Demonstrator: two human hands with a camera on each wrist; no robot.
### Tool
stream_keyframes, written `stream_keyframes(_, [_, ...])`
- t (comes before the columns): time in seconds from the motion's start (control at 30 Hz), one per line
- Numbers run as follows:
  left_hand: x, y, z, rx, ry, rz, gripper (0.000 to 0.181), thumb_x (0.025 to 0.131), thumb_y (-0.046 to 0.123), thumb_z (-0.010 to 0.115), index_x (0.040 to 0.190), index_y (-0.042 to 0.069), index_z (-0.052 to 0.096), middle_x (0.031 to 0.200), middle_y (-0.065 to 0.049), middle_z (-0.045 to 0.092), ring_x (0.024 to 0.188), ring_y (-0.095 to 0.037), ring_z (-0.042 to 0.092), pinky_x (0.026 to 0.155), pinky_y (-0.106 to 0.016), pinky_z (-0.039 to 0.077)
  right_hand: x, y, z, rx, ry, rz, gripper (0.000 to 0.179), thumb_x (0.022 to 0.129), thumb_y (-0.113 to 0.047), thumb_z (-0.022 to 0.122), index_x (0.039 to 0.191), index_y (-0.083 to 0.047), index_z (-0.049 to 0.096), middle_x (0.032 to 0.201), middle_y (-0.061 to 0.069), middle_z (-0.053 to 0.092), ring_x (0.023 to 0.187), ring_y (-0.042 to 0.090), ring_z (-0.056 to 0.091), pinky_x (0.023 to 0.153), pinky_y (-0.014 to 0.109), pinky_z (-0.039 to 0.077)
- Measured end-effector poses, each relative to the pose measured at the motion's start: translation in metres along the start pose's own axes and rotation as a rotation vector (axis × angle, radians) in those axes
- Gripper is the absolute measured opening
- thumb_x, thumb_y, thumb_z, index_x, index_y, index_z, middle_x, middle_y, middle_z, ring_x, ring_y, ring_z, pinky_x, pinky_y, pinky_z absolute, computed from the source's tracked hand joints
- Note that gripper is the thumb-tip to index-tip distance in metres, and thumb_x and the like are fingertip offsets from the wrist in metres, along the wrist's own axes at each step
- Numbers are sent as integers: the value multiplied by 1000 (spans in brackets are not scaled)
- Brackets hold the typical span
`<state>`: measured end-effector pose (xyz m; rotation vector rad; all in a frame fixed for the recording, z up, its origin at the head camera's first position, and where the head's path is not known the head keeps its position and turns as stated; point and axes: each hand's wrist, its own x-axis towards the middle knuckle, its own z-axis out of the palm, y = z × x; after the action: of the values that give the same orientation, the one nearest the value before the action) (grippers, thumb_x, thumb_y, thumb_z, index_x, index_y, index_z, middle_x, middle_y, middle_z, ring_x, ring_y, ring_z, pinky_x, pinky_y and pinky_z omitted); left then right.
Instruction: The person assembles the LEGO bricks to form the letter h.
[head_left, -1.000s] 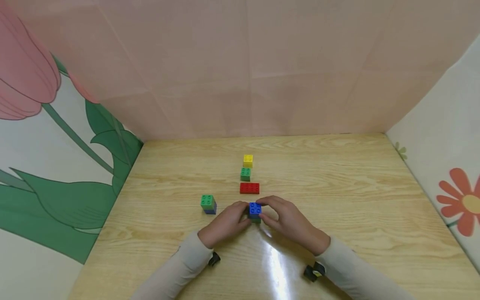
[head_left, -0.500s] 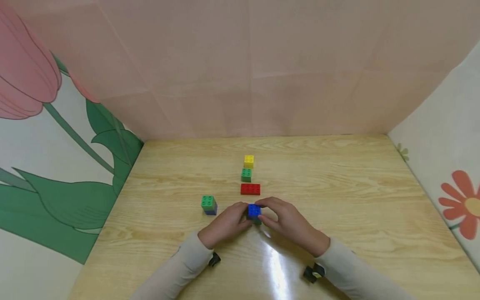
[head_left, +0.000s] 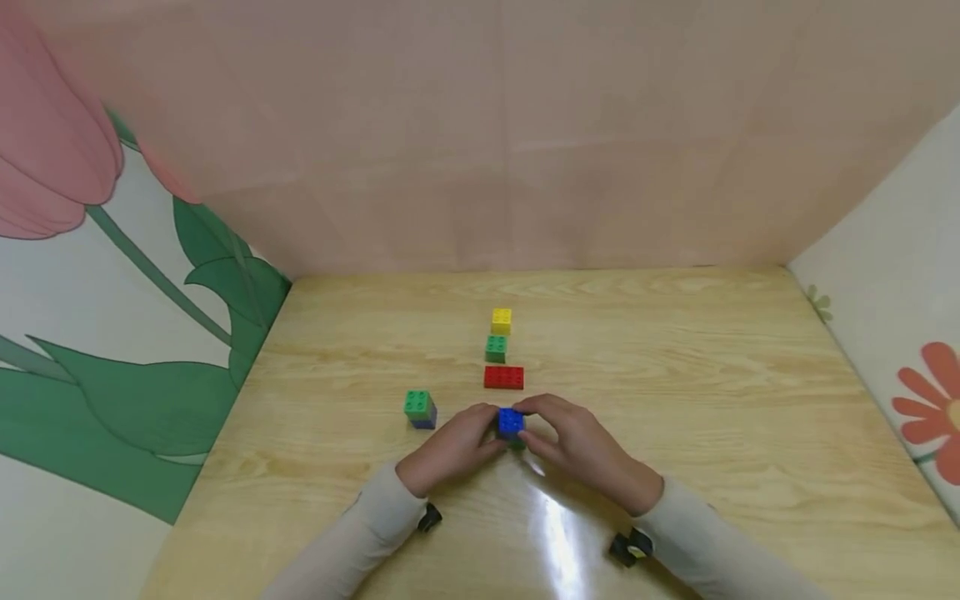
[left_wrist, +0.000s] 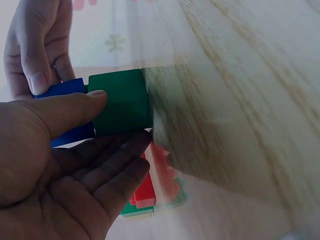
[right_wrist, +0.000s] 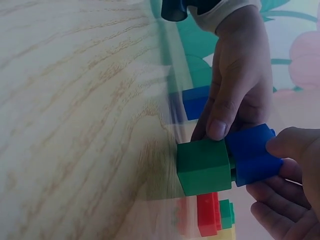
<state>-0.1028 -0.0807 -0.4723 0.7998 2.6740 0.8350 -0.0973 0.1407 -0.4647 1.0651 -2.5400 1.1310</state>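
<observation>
We found the left hand (head_left: 452, 446) clasping the green building brick (left_wrist: 125, 107) on the table (head_left: 675, 375), the right hand (head_left: 581, 446) pinching the blue building brick (head_left: 512, 422) above — a narrow gap between bricks.

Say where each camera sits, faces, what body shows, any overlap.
Head: worn there, facing forward and down at pale wood-grain table; left hand, right hand, pale sleeves show.
Left wrist: worn there, facing green square plastic block; both hands show.
Right wrist: worn there, facing blue square plastic block; both hands, left sleeve show.
Shared: both wrist views show blue block above green block.
</observation>
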Motion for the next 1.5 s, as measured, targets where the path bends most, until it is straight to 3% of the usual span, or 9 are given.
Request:
stream_keyframes(0.57, [-3, -2, -3, 19, 15, 6, 29, 96, 24, 65, 120, 10, 60, 108, -1, 63, 99, -12, 60, 88, -29, 51, 3, -2, 2, -18, 2, -16, 33, 87, -17, 75, 118, -9, 64, 115, 1, 66, 107, 16, 63, 90, 36, 53])
stream_keyframes(1.07, [-1, 1, -1, 5, -18, 0, 32, 96, 24, 64, 124, 10, 59, 109, 1, 62, 100, -10, 59, 88, -27, 50, -5, 2, 4, -22, 10, 16, 34, 87, -16, 74, 119, -10, 63, 117, -1, 64, 108, 17, 62, 90, 36, 53])
stream_keyframes(1.5, [-1, -1, -2, 3, -14, 12, 31, 96, 26, 64, 122, 12, 59, 109, 2, 62, 101, -9, 59, 89, -28, 50, -4, 1, 4, -37, 36, -8, 36, 86, -14, 76, 119, -10, 63, 117, 0, 65, 107, 17, 63, 89, 36, 54])
